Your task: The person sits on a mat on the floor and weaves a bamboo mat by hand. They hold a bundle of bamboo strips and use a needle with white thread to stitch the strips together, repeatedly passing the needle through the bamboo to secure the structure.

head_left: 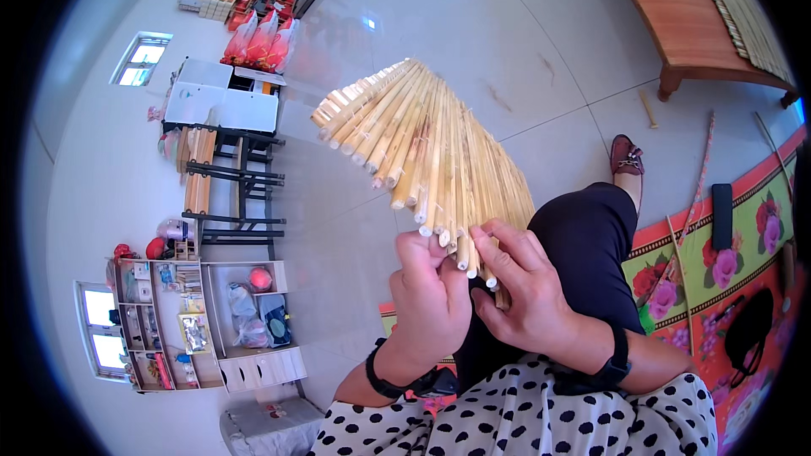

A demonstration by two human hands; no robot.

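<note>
A mat of pale yellow reed stalks (pixel 435 139) fans out in front of me, its cut ends stepped along the near left edge. Thread ties show in places across the stalks. My left hand (pixel 429 295) is closed in a pinch at the near end of the mat, just under the stalk ends; its fingertips are partly hidden. Across from it, my right hand (pixel 524 287) grips the last stalks, with thumb below and fingers on top. The far part of the mat slopes away beside my right knee. Any thread between my fingers is too small to make out.
On the right lies a flowered cloth (pixel 718 287) with a black phone-like slab (pixel 721 215), loose sticks and a black pouch-like item (pixel 749 333). A wooden low table (pixel 676 8) stands at the far right. Shelves (pixel 160 321), folded stands (pixel 241 177) and red bags (pixel 262 40) line the left wall.
</note>
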